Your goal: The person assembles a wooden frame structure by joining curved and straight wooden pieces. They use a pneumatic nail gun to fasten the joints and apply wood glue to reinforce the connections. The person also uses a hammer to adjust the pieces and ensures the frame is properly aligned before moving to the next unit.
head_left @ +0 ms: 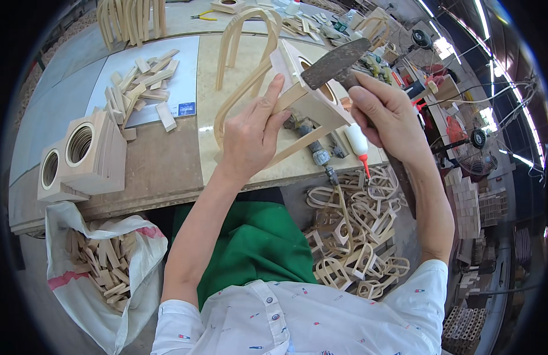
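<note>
My left hand [250, 133] is closed around a short wooden strip [290, 98], index finger stretched along it. The strip's far end meets a pale wooden board with round holes [328, 111], tilted above the bench. My right hand [387, 115] grips a hammer [336, 64]; its dark metal head is over the board's edge beside the strip, and whether they touch I cannot tell. The handle runs down past my right wrist. Bent-wood loops [225, 112] stand behind my left hand, one reaching the board. Below the board lie a grey air tool [320, 155] and a white bottle with a red nozzle [357, 141].
Loose wooden strips [141, 89] are heaped on the bench, left of stacked boards with round holes [96, 160]. A white sack of offcuts [67, 222] stands at the lower left. Bent-wood pieces [359, 231] pile up below the bench at right. Yellow-handled pliers [204, 16] lie far back.
</note>
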The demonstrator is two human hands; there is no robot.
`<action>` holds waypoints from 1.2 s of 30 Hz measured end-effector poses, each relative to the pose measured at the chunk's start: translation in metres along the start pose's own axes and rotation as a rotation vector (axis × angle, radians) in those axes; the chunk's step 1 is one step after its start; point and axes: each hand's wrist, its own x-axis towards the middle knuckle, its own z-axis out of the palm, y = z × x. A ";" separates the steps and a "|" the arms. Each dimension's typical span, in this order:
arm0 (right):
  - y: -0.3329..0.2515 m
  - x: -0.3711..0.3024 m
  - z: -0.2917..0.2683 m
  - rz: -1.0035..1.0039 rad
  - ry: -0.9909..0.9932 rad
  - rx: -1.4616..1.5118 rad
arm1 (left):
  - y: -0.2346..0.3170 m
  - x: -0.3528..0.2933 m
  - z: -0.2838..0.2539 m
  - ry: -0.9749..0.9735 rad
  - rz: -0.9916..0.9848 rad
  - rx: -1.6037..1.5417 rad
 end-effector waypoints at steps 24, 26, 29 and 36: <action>-0.001 0.002 -0.013 0.085 0.104 0.268 | -0.006 0.012 -0.007 0.040 0.073 0.107; 0.001 0.004 -0.007 0.053 0.026 0.174 | -0.011 0.013 -0.006 0.066 0.115 0.114; 0.005 0.011 -0.007 0.055 -0.067 0.129 | -0.012 0.014 -0.005 0.053 0.122 0.130; 0.050 0.001 -0.020 0.100 0.198 0.265 | -0.014 0.017 -0.002 0.079 -0.125 0.065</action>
